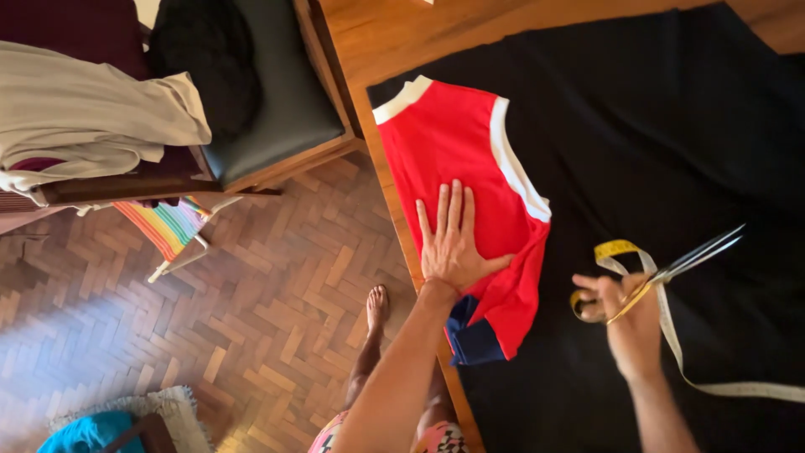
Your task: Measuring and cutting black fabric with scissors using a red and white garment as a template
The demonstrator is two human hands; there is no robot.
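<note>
Two bare forearms are seen rising from the lower edge of the view, nearest the camera. The left hand (451, 243) is laid flat with its fingers spread on a folded red garment with white trim bands and a dark blue cuff (470, 159), which is pressed down against a wide sheet of black fabric (671, 126). The right hand (631, 323) is closed around the looped handles of a pair of long metal scissors with gold-coloured handles (671, 270); the blades are held nearly closed and are pointed away towards the upper right, raised just above the black fabric. A yellow and white measuring tape (671, 335) is draped over the black fabric beside the right hand, and its end is looped near the scissor handles. The red garment is placed at the left edge of the black fabric, close to the rim of a brown wooden table (402, 33). Below the table edge, a herringbone parquet floor (251, 294) is shown, with a bare foot (377, 304) set on it. A wooden chair with a dark green seat (277, 101) is stood to the upper left, and a beige cloth (84, 117) is piled beside it.
</note>
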